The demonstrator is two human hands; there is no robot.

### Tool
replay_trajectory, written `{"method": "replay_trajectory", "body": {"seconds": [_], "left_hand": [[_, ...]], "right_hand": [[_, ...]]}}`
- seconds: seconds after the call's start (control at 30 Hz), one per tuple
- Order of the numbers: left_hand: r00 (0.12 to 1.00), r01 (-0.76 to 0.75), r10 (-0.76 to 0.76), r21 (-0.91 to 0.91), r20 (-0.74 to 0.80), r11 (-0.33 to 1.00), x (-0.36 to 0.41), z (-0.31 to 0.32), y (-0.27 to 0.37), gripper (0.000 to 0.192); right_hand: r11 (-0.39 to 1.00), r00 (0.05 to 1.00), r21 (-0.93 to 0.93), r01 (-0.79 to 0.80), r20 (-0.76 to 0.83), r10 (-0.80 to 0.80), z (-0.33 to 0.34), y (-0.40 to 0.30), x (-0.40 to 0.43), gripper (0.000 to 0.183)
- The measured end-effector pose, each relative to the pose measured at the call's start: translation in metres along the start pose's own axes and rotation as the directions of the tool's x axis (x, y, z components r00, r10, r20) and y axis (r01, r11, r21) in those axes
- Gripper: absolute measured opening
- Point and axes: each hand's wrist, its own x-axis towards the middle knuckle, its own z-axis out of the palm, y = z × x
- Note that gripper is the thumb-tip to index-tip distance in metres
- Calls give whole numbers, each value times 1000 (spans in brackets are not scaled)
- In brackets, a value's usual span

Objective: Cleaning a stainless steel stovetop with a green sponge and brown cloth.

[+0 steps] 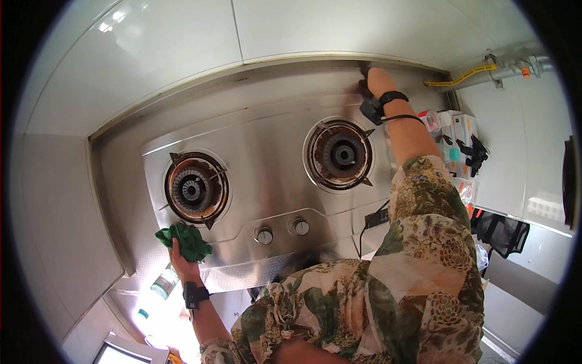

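Note:
My left hand (183,260) grips a crumpled green cloth (186,241) at the front left corner of a stainless steel gas stove (268,168). The cloth lies just below the left burner (192,187). My right hand (381,82) reaches to the steel back edge, behind the right burner (342,155). Its fingers are curled around a small dark thing (364,73), mostly hidden by the hand, so its kind is unclear. Rust and brown stains mark both burner rings. Two control knobs (264,235) sit on the stove's front.
A yellow gas hose (461,78) meets pipes at the back right. Bottles and a white box (464,132) with black gloves (475,152) stand beside my right arm. A clear bottle (164,283) lies near my left wrist. White wall panels (318,29) enclose the stove.

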Motion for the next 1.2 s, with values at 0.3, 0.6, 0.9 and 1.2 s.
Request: {"method": "replay_trajectory", "body": {"seconds": [0.3,0.6,0.9,1.2], "left_hand": [[1000,2,-2,-18,3,1000,-5,-5,2,38],[999,7,-10,-83,-32,996,-1,2,2,29],[998,-24,12,-194,-63,981,1,-8,-1,25],[1000,3,-7,-253,-13,968,1,-3,-1,28]], "right_hand": [[621,725,375,689,-362,-586,12,-39,-43,24],[911,904,85,404,-188,-383,-1,23,-13,23],[271,537,548,791,-413,-735,-84,-261,-103,38],[40,307,527,849,-431,-849,-38,-445,-114,34]]}}
